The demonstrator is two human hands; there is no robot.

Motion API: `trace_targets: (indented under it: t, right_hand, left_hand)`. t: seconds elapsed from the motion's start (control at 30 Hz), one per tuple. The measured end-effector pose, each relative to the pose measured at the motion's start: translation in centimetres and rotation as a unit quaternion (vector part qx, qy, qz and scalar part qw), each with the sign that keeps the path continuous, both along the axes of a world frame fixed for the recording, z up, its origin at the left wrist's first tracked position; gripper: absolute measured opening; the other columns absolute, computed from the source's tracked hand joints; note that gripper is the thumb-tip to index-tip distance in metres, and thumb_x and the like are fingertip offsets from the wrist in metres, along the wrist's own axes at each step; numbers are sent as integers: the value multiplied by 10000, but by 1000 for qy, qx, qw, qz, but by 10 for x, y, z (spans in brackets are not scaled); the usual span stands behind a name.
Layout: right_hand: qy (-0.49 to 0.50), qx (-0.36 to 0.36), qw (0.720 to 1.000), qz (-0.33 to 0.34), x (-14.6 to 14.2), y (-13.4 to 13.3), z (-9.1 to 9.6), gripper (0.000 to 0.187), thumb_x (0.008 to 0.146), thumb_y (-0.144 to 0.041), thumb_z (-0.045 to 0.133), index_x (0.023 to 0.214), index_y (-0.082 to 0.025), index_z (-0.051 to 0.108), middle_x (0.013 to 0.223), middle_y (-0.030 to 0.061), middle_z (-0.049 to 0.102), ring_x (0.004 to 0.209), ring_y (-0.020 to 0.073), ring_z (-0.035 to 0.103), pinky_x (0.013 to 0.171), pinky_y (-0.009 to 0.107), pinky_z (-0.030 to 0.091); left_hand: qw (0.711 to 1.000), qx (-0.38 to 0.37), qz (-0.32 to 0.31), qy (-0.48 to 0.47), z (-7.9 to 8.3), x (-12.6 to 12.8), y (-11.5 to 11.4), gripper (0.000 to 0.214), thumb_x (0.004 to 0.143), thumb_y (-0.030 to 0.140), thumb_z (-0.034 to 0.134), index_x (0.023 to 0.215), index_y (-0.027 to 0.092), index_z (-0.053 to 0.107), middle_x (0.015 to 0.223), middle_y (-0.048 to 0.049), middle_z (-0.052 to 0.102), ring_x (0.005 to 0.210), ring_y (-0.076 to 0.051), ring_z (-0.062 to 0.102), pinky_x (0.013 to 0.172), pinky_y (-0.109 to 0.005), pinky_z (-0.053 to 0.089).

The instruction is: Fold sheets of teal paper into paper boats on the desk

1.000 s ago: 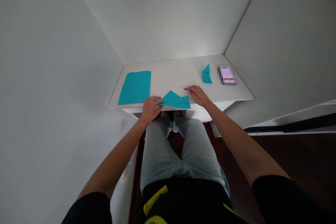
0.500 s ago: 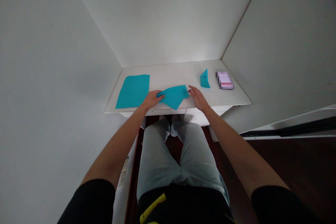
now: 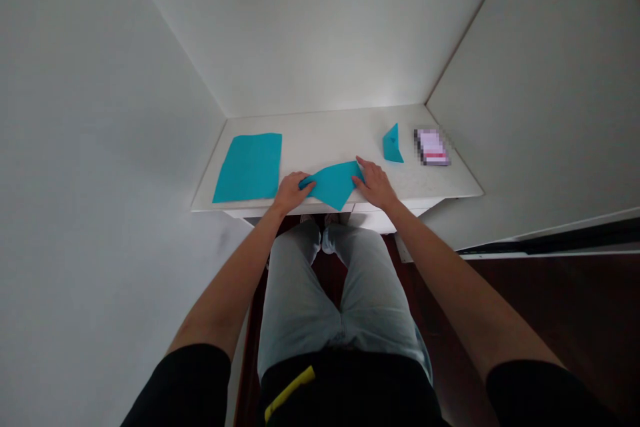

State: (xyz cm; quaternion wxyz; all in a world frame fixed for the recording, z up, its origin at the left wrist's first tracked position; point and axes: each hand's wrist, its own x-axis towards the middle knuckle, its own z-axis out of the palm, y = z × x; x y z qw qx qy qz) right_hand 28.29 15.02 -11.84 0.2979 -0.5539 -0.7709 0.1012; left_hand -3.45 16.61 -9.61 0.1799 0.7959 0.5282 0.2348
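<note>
A partly folded sheet of blue paper [image 3: 334, 183] is held near the front edge of the white table, one corner pointing down toward me. My left hand [image 3: 294, 192] pinches its left end between thumb and fingers. At the right end, my right hand [image 3: 375, 185] grips the paper with the thumb in front and the fingers at the upper edge. A flat blue sheet [image 3: 249, 168] lies to the left of my left hand. Beyond my right hand stands a small folded paper boat [image 3: 393, 145], also blue.
The white table [image 3: 320, 130] sits between walls at the back and both sides. A pixelated rectangular object [image 3: 432, 147] lies at its right end. Drawers [image 3: 373, 219] show under the front edge, above my legs.
My right hand has closed on the right end of the folded paper, after being just off it with fingers apart. My left hand keeps its hold. The view has shifted slightly.
</note>
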Motion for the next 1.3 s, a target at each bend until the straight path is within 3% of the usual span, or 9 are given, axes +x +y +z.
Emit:
trace_targets:
  t: [0.13, 0.4, 0.6, 0.73, 0.93, 1.03, 1.1, 1.2, 1.3]
  right_hand:
    - [17, -13, 1000, -7, 1, 5, -5, 770, 1030, -462, 554, 1730, -246, 318, 1484, 153, 683, 1351, 448, 580, 1134, 696, 477]
    - [-15, -15, 1000, -6, 5, 3, -1, 850, 967, -389, 615, 1733, -193, 302, 1599, 189, 582, 1407, 446, 544, 1171, 653, 453]
    - [30, 43, 998, 39, 6, 3, 2, 470, 892, -179, 594, 1344, -266, 691, 1362, 127, 709, 1305, 378, 607, 1131, 605, 478]
    - [45, 60, 996, 42, 7, 2, 3, 296, 809, -143, 632, 1070, -258, 708, 1230, 126, 717, 1223, 370, 622, 1094, 581, 479]
    - [68, 59, 994, 61, 9, 1, 3, 81, 831, -258, 703, 900, -261, 663, 1147, 116, 725, 1135, 356, 635, 1074, 580, 476]
    - [83, 59, 993, 58, 10, 1, 2, 104, 860, -303, 701, 953, -264, 676, 1085, 107, 718, 1095, 352, 642, 1052, 583, 492]
    - [99, 68, 992, 40, 10, 1, 0, 262, 837, -309, 711, 1092, -261, 679, 1117, 114, 704, 1093, 356, 637, 1035, 583, 510]
    - [121, 87, 989, 15, 10, 0, -3, 553, 809, -297, 712, 1351, -244, 611, 1259, 143, 667, 1133, 362, 625, 1032, 585, 529]
    - [124, 76, 989, 27, 10, 0, -3, 569, 868, -295, 675, 1427, -243, 580, 1266, 144, 675, 1143, 357, 635, 1049, 582, 524]
  left_hand:
    - [1000, -12, 11, -14, -1, -1, 1, 277, 999, 435, 684, 1141, 224, 796, 1177, -93, 796, 1151, -293, 713, 1100, -447, 552]
    - [993, -23, -29, -110, -3, -2, 3, 268, 987, 314, 660, 1175, 230, 831, 1175, -72, 803, 1098, -238, 731, 1010, -392, 594]
    - [995, 42, -87, -31, 6, -2, -9, 373, 898, 141, 612, 1147, 281, 851, 1228, -31, 816, 1206, -256, 701, 1146, -482, 522]
    - [992, 74, -98, 42, 13, 2, -29, 338, 947, 257, 671, 1258, 277, 803, 1378, -57, 771, 1309, -287, 659, 1161, -500, 484]
    - [982, 124, -84, 117, 14, 38, -49, 371, 1074, 418, 568, 1321, 197, 736, 1474, -143, 702, 1394, -318, 613, 1228, -511, 402]
    - [981, 127, -86, 121, 14, 58, -48, 482, 1065, 457, 581, 1449, 175, 655, 1544, -155, 652, 1450, -325, 569, 1237, -495, 395]
    - [981, 125, -88, 117, 14, 64, -46, 545, 1057, 465, 592, 1513, 169, 603, 1548, -157, 648, 1449, -321, 568, 1233, -481, 398]
    - [982, 138, -53, 117, 13, 60, -44, 580, 1054, 452, 597, 1555, 163, 563, 1557, -176, 629, 1474, -340, 539, 1252, -501, 356]
    - [981, 158, -6, 114, 9, 50, -45, 583, 1057, 447, 593, 1570, 175, 546, 1575, -198, 591, 1514, -365, 484, 1266, -544, 301]
